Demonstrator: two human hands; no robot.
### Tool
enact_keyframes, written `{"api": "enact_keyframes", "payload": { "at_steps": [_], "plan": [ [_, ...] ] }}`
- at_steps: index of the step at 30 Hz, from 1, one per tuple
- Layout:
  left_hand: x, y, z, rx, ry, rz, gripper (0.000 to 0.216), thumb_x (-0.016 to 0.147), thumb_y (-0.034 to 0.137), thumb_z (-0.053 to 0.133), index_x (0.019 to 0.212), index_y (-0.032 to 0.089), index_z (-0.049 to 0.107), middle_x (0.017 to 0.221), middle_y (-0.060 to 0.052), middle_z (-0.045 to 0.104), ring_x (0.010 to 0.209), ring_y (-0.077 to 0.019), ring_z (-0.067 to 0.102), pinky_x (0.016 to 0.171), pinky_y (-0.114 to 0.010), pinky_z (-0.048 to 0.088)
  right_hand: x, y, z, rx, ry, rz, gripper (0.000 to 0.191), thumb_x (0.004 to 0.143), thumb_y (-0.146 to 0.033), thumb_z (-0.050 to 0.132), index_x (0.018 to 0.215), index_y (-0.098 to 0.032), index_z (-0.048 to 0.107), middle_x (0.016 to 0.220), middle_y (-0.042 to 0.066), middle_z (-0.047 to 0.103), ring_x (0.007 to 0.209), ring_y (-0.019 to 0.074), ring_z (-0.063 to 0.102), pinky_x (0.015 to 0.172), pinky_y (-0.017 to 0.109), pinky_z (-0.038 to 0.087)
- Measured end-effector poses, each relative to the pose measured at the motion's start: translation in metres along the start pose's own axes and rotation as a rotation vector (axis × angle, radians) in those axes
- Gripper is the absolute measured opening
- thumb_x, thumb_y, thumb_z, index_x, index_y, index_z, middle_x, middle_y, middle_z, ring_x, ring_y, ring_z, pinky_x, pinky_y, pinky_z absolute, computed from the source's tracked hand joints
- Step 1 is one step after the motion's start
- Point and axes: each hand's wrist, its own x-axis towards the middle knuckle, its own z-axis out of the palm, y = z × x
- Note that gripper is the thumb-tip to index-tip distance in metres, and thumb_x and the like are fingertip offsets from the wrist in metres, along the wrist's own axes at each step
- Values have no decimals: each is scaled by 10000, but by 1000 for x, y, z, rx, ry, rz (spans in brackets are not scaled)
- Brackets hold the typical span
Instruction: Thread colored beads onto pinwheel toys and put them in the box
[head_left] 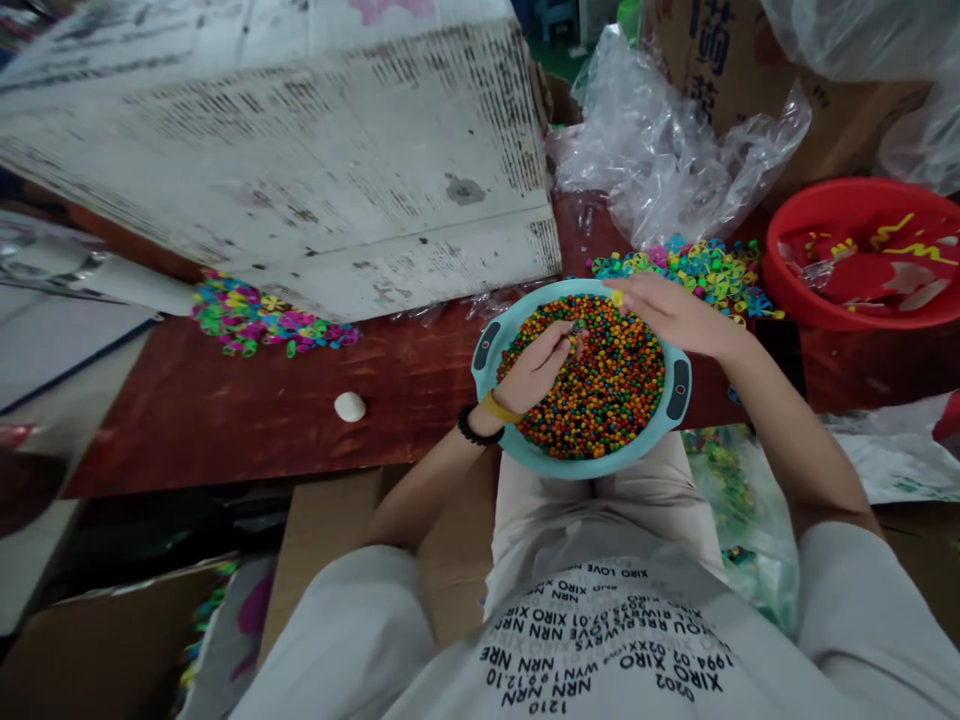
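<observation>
A light-blue basin (585, 465) with dark handle grips rests at the table edge over my lap. It is filled with small multicoloured beads (600, 400), mostly orange, yellow, green and red. My left hand (534, 372) is over the beads with its fingers pinched together. A tiny dark and clear thing shows at its fingertips, too small to name. My right hand (664, 308) is above the basin's far right rim. Between its thumb and fingers is a small yellow plastic piece (617, 298).
Piles of colourful plastic pieces lie left (274, 318) and right (694, 275) of a large white carton (420, 160). A red basin (795, 290) with yellow bits stands right, near crumpled clear plastic (652, 140). A white oval object (349, 406) lies on the red-brown table (262, 420).
</observation>
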Motion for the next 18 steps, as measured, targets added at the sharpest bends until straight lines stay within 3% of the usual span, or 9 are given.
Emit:
{"api": "enact_keyframes", "payload": {
  "at_steps": [4, 9, 18],
  "plan": [
    [-3, 3, 6, 64, 52, 48, 423, 1096, 421, 301, 1313, 167, 559, 1344, -114, 676, 1259, -208, 628, 1131, -369, 503, -7, -41, 7, 113, -77, -46, 246, 1052, -367, 485, 1178, -211, 628, 1135, 105, 703, 1054, 261, 645, 965, 423, 494],
    [-4, 6, 8, 200, 81, 201, 459, 1121, 430, 247, 1202, 167, 614, 1172, -107, 708, 1111, -212, 665, 1032, -362, 538, -8, -55, 9, 170, -119, -21, 196, 1043, -373, 505, 974, -209, 587, 939, 56, 682, 876, 211, 624, 838, 349, 471],
    [-4, 17, 16, 814, 186, 171, 362, 1113, 320, 357, 1195, 156, 669, 1087, -114, 703, 1075, -274, 621, 945, -421, 481, 4, -59, 22, 228, -108, 372, 292, 907, -426, 576, 734, -197, 632, 755, 30, 653, 723, 180, 563, 720, 318, 415]
  ]
}}
